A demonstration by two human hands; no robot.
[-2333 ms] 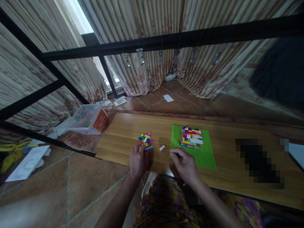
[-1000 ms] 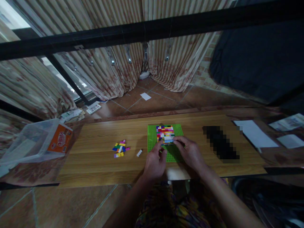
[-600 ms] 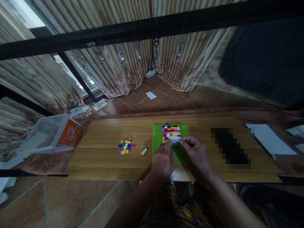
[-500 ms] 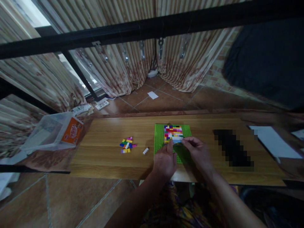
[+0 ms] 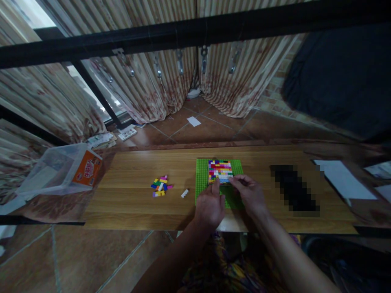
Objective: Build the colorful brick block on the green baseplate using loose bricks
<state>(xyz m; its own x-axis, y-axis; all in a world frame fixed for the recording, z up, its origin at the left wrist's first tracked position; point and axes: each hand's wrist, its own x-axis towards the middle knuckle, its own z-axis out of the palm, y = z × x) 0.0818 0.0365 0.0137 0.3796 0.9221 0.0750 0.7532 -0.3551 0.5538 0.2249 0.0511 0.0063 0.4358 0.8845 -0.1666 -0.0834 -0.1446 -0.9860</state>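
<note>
The blue brick (image 5: pixel 224 180), brought from the loose pile (image 5: pixel 159 186) at left, now lies along the near edge of the block (image 5: pixel 220 167) on the green board (image 5: pixel 200 175), seemingly extending it. Left hand (image 5: pixel 210 205): forefinger outstretched; right hand (image 5: pixel 252 194): fingertips bunched; I can't tell whether either grips.

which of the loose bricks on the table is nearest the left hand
The white brick, lying alone on the wooden table between the green baseplate and the multicoloured pile. The others are bunched in that pile, farther from the left hand.
</note>
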